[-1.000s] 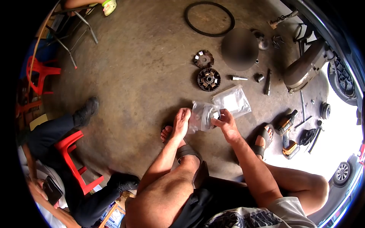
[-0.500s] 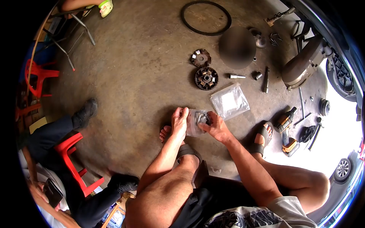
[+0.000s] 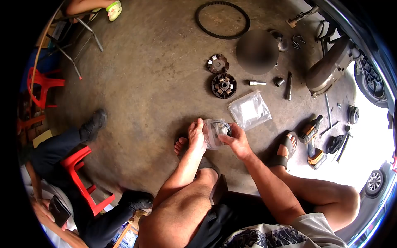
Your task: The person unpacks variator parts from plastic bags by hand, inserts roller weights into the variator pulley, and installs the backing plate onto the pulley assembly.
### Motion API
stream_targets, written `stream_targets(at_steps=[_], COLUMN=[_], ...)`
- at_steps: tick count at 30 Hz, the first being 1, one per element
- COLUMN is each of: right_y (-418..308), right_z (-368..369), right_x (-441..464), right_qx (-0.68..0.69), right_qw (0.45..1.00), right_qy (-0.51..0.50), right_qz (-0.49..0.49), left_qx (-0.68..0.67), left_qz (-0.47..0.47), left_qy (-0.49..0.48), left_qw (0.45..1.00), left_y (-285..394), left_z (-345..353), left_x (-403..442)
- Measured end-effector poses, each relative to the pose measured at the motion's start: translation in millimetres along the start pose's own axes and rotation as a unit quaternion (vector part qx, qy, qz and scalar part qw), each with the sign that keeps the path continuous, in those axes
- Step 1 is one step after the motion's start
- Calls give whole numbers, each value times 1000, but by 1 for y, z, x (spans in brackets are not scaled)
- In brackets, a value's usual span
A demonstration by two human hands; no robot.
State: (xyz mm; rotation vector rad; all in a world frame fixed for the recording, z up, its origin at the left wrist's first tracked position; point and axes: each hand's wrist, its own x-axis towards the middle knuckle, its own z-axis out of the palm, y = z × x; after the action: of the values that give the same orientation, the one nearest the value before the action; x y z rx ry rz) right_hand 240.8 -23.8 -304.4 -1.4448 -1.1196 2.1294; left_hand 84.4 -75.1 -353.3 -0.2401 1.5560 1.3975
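A clear plastic bag [image 3: 211, 140] is stretched between my two hands, above the floor by my foot. My left hand [image 3: 197, 133] grips the bag's left side, fingers closed. At the bag's right end, my right hand [image 3: 237, 140] is closed with thumb and fingers on a round metal part [image 3: 223, 128] with a dark rim. Whether that part lies wholly inside the plastic or partly out of it, I cannot tell. A second, flat clear plastic bag [image 3: 249, 110] with something pale inside lies on the floor just beyond my right hand.
Beyond my hands lie a round variator [image 3: 223, 86], a ramp plate [image 3: 218, 63], a drive belt [image 3: 222, 20] and a socket [image 3: 257, 82]. A cordless impact driver [image 3: 312, 140] is right of my foot. A seated person holds a phone [image 3: 59, 211] near a red stool [image 3: 84, 182].
My right hand has shifted slightly right and down, and the metal part has turned to show a lighter face. My left fingers have moved a little on the bag.
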Motion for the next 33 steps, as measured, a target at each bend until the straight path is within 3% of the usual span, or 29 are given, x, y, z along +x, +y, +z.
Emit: stream_targets(at_steps=[5, 7, 8, 10, 12, 14, 20, 22, 26, 29, 33], right_y=[4, -3, -7, -14, -11, -11, -19, -23, -24, -19, -15], right_z=[3, 5, 4, -3, -20, -29, -58, -73, -94, -105, -108], right_x=[-2, -5, -6, -6, -1, 2, 6, 12, 25, 33, 39], right_qx=[79, 132, 132, 226, 216, 190, 167, 152, 99, 36, -10], right_qw=[997, 990, 990, 971, 975, 981, 985, 986, 991, 994, 992], right_qy=[14, 37, 37, 73, 54, 36, 52, 53, 76, 96, 114], right_qz=[-6, 30, 30, 29, 23, 26, -15, -32, -47, -44, -46], left_qx=[-12, -70, -64, -116, -72, 86, 103, 181, 196, 197, 214], left_qz=[-5, -10, -59, -36, -7, 67, 124, 126, 128, 160, 152], left_qy=[-5, 30, 60, 72, 66, 91, 54, -11, 0, 64, -30], left_qw=[1000, 997, 994, 990, 995, 990, 985, 975, 972, 965, 964], left_y=[-10, -8, -3, 12, 15, 3, 12, 12, 6, -2, 3], left_z=[-13, -17, -24, -30, -30, -35, -12, -16, -2, 6, -1], left_x=[14, 18, 20, 21, 25, 39, 15, 13, -1, -1, -1])
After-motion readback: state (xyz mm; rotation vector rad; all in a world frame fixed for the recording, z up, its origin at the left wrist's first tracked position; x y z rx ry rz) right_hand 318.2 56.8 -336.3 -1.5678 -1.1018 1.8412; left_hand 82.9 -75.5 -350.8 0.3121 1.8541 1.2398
